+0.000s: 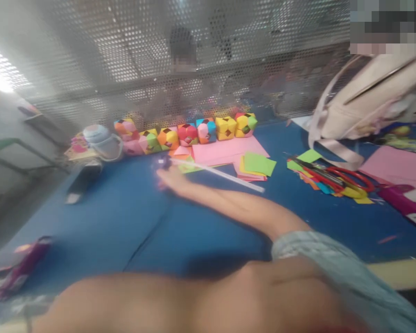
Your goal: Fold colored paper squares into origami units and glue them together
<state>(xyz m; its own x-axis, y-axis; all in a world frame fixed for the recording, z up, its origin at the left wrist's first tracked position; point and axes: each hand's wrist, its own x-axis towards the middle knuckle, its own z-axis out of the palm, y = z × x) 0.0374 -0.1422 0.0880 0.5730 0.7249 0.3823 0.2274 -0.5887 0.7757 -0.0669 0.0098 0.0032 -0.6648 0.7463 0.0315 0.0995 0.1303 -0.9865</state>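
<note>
My right hand [172,179] reaches out over the blue table, the forearm coming from a light-blue sleeve. Its blurred fingers are closed around a small dark purple object [162,162] whose kind I cannot make out. A thin white strip, perhaps a ruler [225,176], lies just beyond the wrist, beside green and yellow paper squares [258,164]. Pink paper sheets [229,150] lie behind it. Across the bottom, very close to the camera, a large blurred patch of bare skin, possibly my left hand or arm [152,305], shows no fingers.
Several folded colourful paper cubes [187,134] line the back by a perforated metal screen. At left are a light-blue lidded cup [102,142] and a dark phone-like object [85,180]. Red-handled scissors [353,178] rest on paper scraps; a purple case [404,206] and cream bag [360,101] are right.
</note>
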